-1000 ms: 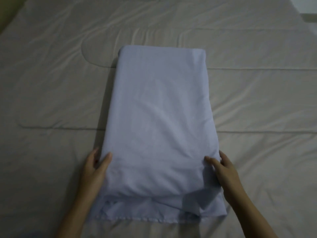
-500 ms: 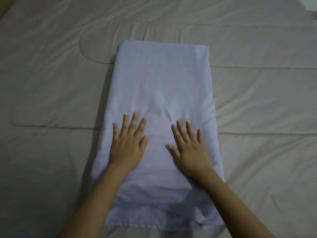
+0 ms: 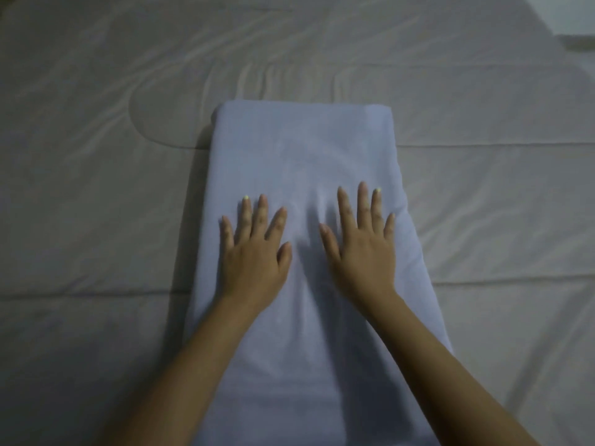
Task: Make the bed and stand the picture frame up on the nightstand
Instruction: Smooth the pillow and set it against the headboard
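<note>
A folded pale lilac blanket (image 3: 306, 149) lies lengthwise in the middle of the bed, a long neat rectangle running from near me to the far fold. My left hand (image 3: 254, 252) rests flat on its left half, fingers spread, palm down. My right hand (image 3: 360, 243) lies flat on its right half, fingers spread as well. Small wrinkles bunch in the cloth between the two hands. Neither hand grips anything. The picture frame and the nightstand are out of view.
A beige quilted bed cover (image 3: 96, 188) with stitched seams spreads wide on both sides of the blanket. The bed's far right corner (image 3: 547, 37) shows at the top right, with a pale floor or wall beyond it.
My hands left the blanket's near corners, came onto its top and slid forward along it, flat. The blanket now reaches the bottom of the view.
</note>
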The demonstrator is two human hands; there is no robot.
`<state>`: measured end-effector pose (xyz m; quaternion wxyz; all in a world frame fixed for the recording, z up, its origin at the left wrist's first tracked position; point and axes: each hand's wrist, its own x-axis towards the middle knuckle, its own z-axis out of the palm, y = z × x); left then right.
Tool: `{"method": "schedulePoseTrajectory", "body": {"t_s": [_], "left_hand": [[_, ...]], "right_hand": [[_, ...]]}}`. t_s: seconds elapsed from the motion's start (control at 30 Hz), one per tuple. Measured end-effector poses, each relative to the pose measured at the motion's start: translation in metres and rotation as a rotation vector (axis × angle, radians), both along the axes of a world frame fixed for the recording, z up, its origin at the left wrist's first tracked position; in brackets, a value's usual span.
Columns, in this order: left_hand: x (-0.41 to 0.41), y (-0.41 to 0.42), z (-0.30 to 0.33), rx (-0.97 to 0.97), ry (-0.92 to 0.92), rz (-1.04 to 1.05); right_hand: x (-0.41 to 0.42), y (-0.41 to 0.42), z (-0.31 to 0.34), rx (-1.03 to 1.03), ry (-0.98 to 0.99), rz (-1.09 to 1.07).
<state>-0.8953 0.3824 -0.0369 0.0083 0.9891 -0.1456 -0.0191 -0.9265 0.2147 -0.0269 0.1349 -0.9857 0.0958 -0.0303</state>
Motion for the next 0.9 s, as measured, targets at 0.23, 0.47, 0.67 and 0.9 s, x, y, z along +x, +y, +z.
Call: {"method": "schedulePoseTrajectory", "body": {"t_s": [0.23,0.47,0.67,0.9], "left_hand": [[0.053,-0.016,0.011,-0.034,0.045,0.072],[0.144,-0.046,0.062,-0.194,-0.302,0.043],[0.189,-0.026,-0.008,-0.003,0.117,0.113],[0.184,-0.032,0.046,-0.176,-0.300,0.086]], "right_hand": [[0.046,-0.013,-0.005,-0.029,0.212,0.047],[0.152,-0.041,0.055,0.056,-0.300,-0.131],[0.187,-0.068,-0.026,0.041,0.217,0.171],[0.184,-0.060,0.027,-0.001,-0.251,-0.129]]}}
